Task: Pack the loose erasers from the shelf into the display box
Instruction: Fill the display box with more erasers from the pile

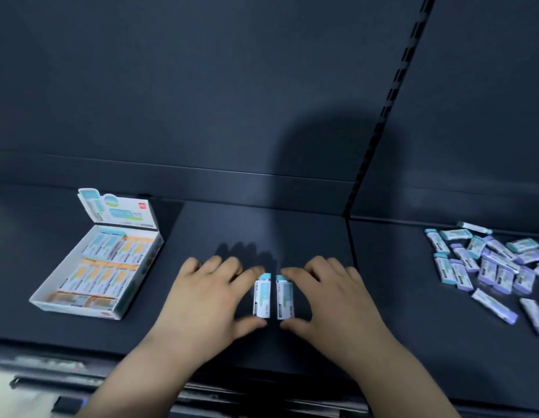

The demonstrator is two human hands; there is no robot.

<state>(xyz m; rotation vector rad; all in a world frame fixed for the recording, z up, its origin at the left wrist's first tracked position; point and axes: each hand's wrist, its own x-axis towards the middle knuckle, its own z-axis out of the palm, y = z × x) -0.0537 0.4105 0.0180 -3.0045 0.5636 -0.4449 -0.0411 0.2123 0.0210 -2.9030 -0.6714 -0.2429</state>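
The display box [80, 309] sits far left on the dark shelf [202, 227], its printed lid [123, 211] standing up at the back. Rows of wrapped erasers already lie flat inside it: blue-ended and orange-ended at the back, orange-ended in the middle. The front row is too blurred to read.

Near the middle of the shelf, well apart from the box, the left hand [208, 297] lies palm down. Its forefinger is at the blue top end of the left eraser [261, 297] and its thumb at the bottom end, so it seems to pinch the piece lengthwise. Just beside it, with a narrow gap between, the right eraser [284, 297] lies parallel. The right hand [331, 297] holds it the same way, forefinger at the top and thumb below. Both hands' other fingers are spread over the shelf, and the two hands are close together but not touching.

Right of them a slotted upright rail [383, 116] divides the back panel. Beyond it, at the far right, the pile of loose erasers [488, 267] lies scattered on the shelf, purple-ended and blue-ended pieces overlapping at all angles
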